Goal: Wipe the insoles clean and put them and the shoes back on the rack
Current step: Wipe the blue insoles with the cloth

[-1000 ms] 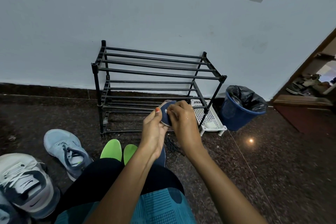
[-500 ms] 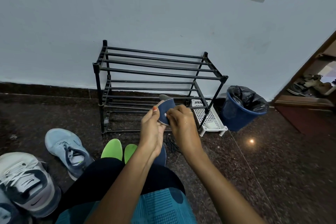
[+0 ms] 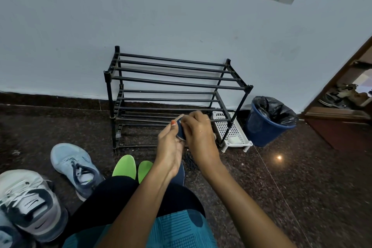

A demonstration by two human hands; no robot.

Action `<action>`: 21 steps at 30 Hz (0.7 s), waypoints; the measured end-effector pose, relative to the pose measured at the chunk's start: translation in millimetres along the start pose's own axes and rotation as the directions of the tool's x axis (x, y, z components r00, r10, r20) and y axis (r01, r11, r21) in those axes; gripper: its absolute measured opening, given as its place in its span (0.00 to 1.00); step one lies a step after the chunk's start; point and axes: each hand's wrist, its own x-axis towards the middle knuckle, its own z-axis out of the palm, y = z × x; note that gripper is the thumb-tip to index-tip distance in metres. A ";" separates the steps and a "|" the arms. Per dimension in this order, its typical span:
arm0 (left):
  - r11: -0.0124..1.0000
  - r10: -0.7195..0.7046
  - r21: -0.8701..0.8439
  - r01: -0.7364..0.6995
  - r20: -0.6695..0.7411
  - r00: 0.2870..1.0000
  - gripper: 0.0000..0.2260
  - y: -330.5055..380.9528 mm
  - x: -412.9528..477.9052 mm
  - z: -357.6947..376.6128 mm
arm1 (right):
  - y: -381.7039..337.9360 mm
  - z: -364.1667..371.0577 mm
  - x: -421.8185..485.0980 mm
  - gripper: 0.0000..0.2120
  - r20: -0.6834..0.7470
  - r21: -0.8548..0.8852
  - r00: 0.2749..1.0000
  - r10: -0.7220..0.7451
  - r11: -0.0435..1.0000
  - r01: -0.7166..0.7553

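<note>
My left hand (image 3: pixel 170 147) grips a dark blue insole (image 3: pixel 179 129) upright in front of the black shoe rack (image 3: pixel 171 83). The insole's lower end (image 3: pixel 180 175) shows below my wrist. My right hand (image 3: pixel 199 134) curls over the insole's upper end and holds a pale wipe against it; only slivers of the wipe (image 3: pixel 182 116) show. Two green insoles (image 3: pixel 124 167) (image 3: pixel 145 169) lie on the floor by my knee. A light blue shoe (image 3: pixel 76 167) and a white and grey shoe (image 3: pixel 26 203) sit at the lower left.
All the rack's shelves are bare. A small white plastic stand (image 3: pixel 231 132) is at its right foot, and a blue bin with a black liner (image 3: pixel 265 127) stands beyond. At the far right is a doorway (image 3: pixel 342 110). The floor is dark polished stone.
My right hand has slid up over the top of the blue insole, covering more of it. My left hand keeps its grip in about the same place.
</note>
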 end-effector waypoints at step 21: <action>0.997 -0.047 -0.069 0.045 -0.037 0.998 0.11 14.2 7.2 -4.5 | 28.5 -11.9 2.6 0.06 0.025 0.563 0.977 0.211 0.805 -0.188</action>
